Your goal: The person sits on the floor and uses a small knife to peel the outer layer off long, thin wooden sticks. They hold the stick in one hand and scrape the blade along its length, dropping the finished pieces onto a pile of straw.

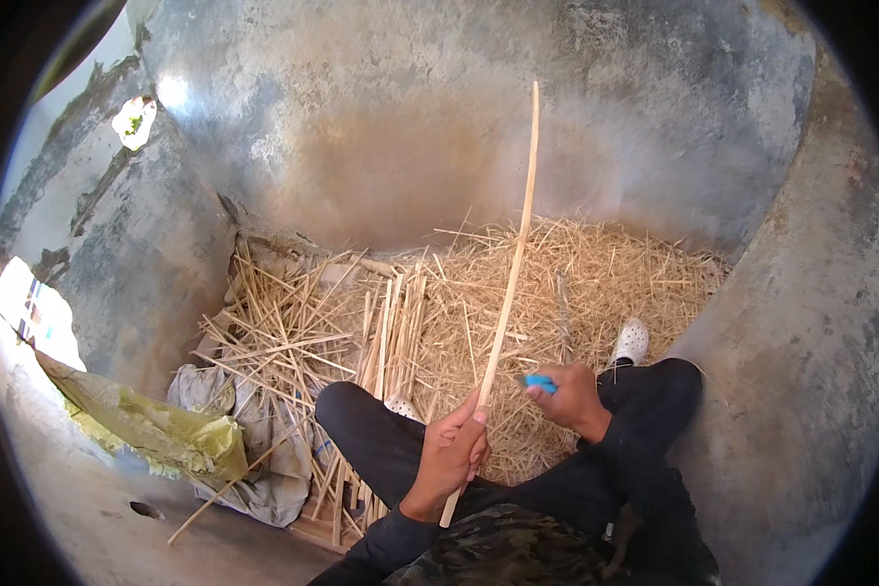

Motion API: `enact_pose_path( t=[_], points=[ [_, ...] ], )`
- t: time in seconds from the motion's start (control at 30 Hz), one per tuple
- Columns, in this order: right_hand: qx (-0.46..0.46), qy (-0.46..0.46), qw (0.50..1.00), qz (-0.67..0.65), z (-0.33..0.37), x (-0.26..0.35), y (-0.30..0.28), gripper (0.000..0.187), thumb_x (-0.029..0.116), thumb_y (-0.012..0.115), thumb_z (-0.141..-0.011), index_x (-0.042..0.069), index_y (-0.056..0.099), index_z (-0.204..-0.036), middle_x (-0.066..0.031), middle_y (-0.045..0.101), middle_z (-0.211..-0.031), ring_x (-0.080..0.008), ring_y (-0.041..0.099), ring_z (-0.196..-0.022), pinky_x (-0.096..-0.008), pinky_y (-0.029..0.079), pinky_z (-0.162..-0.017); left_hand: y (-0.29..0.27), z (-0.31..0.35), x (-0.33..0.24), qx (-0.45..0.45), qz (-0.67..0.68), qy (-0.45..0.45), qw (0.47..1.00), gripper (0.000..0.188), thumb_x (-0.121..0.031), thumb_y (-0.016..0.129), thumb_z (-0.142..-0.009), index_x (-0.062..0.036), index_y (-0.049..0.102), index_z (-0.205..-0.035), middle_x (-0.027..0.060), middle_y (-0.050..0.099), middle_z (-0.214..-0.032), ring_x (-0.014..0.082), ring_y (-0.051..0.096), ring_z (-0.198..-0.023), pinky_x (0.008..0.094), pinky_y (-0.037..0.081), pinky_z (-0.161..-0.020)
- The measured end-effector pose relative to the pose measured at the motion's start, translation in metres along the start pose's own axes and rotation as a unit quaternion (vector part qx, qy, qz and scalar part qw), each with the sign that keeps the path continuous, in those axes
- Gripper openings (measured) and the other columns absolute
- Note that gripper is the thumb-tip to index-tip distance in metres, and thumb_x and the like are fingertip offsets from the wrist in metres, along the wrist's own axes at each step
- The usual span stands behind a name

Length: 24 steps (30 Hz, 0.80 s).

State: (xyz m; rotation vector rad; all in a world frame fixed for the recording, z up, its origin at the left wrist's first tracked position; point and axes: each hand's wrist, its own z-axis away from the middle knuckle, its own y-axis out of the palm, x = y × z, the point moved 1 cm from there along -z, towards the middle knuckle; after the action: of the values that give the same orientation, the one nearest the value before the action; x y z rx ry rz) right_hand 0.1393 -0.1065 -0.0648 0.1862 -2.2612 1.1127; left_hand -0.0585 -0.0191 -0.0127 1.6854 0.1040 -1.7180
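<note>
My left hand [451,451] is closed around the lower part of a long, pale wooden strip [518,256]. The strip stands nearly upright and curves slightly toward its top; its lower end sticks out below my fist. To the right, my right hand [574,402] is closed, apart from the strip. Above that fist rises a narrow grey blade [564,317], seemingly of a knife in its grip, though the handle is hidden. Something blue [540,383] shows at its thumb side; I cannot tell if it is a finger wrap or part of the tool.
Loose shavings [615,269] cover the floor ahead. Several thin strips [391,332] lie at the left, near a crumpled grey cloth [273,479] and a yellowish sheet [166,430]. A white shoe [632,341] is on my right foot. A grey wall [439,127] stands ahead.
</note>
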Motion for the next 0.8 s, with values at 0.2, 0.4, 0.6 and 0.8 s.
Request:
enact_pose_path(
  t=[0.2,0.4,0.6,0.8],
  points=[
    [-0.003,-0.047,0.992,0.114,-0.024,0.023,-0.017,0.061,0.070,0.055,-0.075,0.011,0.059,-0.061,-0.0098,0.052,-0.048,-0.0290,0.057,-0.045,-0.0401,0.044,-0.045,0.011,0.011,-0.001,0.002,-0.007,-0.036,0.999,0.041,-0.016,0.048,-0.097,-0.0033,0.043,-0.135,-0.0050,0.036,-0.051,0.0036,0.033,-0.040,0.0186,0.028,-0.037],
    [0.017,-0.084,0.989,0.118,-0.019,0.027,-0.012,0.062,0.070,0.054,-0.075,0.012,0.057,-0.054,-0.0098,0.051,-0.045,-0.0285,0.053,-0.040,-0.0379,0.041,-0.040,0.008,0.011,-0.004,-0.017,-0.040,-0.029,0.999,0.039,-0.014,0.048,-0.097,-0.0030,0.045,-0.134,-0.0055,0.036,-0.051,0.0029,0.031,-0.040,0.0193,0.028,-0.037],
    [-0.016,-0.031,0.989,0.147,-0.049,0.011,-0.022,0.064,0.069,0.050,-0.079,0.011,0.056,-0.052,-0.0073,0.051,-0.044,-0.0241,0.054,-0.038,-0.0389,0.041,-0.038,-0.003,0.022,-0.004,0.011,-0.057,-0.025,0.998,0.039,-0.014,0.047,-0.098,-0.0021,0.044,-0.135,-0.0066,0.034,-0.052,0.0026,0.030,-0.041,0.0194,0.028,-0.040],
    [-0.017,-0.101,0.987,0.125,-0.026,0.037,-0.016,0.063,0.069,0.053,-0.078,0.011,0.056,-0.052,-0.0091,0.047,-0.042,-0.0279,0.051,-0.038,-0.0391,0.038,-0.039,-0.003,0.027,-0.004,0.023,-0.011,-0.030,0.999,0.039,-0.011,0.048,-0.097,-0.0015,0.044,-0.135,-0.0062,0.038,-0.055,0.0023,0.032,-0.044,0.0193,0.030,-0.043]
  ],
)
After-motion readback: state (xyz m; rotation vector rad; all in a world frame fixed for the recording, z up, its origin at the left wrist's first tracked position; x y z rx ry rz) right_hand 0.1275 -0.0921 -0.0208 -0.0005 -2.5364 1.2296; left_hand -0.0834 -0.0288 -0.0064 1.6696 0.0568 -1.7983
